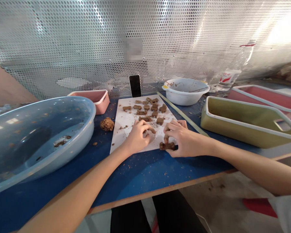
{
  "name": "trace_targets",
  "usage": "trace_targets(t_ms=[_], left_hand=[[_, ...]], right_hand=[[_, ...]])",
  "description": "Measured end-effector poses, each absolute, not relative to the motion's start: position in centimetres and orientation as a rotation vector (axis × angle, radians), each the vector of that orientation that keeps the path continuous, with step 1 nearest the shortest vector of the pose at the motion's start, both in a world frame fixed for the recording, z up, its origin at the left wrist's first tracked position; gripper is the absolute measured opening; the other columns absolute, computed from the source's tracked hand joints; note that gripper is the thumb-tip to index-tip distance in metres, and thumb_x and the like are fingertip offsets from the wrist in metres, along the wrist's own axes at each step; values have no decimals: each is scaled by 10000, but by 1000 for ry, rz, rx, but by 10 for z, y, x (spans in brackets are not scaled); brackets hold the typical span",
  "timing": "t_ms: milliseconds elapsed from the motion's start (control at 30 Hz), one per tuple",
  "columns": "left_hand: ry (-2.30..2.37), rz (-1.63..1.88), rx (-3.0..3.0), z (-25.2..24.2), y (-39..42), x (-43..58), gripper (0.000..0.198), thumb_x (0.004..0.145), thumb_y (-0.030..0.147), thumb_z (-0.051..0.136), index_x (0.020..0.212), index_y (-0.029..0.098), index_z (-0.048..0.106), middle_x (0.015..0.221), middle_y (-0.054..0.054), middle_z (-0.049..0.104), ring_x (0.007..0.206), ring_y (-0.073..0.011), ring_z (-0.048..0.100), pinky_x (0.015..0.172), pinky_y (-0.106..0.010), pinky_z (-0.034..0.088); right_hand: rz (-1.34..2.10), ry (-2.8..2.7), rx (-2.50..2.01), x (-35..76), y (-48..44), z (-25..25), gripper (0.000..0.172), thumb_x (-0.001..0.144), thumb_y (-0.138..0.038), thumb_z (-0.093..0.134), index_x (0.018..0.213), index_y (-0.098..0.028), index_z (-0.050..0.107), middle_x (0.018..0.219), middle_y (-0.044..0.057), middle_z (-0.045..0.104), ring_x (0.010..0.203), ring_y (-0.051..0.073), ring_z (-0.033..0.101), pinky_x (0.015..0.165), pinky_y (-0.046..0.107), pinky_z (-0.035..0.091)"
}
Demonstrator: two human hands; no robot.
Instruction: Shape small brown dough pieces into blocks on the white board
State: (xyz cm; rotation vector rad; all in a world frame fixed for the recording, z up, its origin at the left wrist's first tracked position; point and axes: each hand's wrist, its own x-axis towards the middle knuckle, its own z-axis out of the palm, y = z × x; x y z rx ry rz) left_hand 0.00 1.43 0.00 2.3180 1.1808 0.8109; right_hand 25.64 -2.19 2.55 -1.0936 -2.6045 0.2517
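A small dark brown clay-like piece point(167, 146), knobbed at its ends, is at the front edge of a white sheet point(121, 129). My right hand point(184, 139) pinches it, with the thumb on the near side and fingertips beyond; its right end is hidden by the hand. Over the middle of the sheet, my left hand point(138, 136) has bent fingers apart from the thumb, nothing visible between them. Beyond both hands lie several brown moulded pieces, some shaped like animals, among them a four-legged one point(163, 108) and a blocky one point(160, 121). Crumbs are scattered around them.
A rough brown lump point(107, 124) sits between the sheet and a large blue basin point(87, 129). Behind are a pink box point(102, 102), a phone point(135, 86) and a white basin point(184, 97). To the right are a pale strip point(184, 116), green box point(232, 126) and bottle point(232, 72).
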Motion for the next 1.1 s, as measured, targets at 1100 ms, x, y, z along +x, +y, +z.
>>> trace_targets(t_ms=[1100], left_hand=[[1115,892,2433,1,13,-2,292,895,32,634,1043,239,779,1073,-63,639,1122,-282,578,1067,-479,516]], right_hand=[[-366,-2723,-711,269,-22,32,187,1078,-366,622,1094,-220,739,1410,186,639,1296,377,568,1107,605,357]])
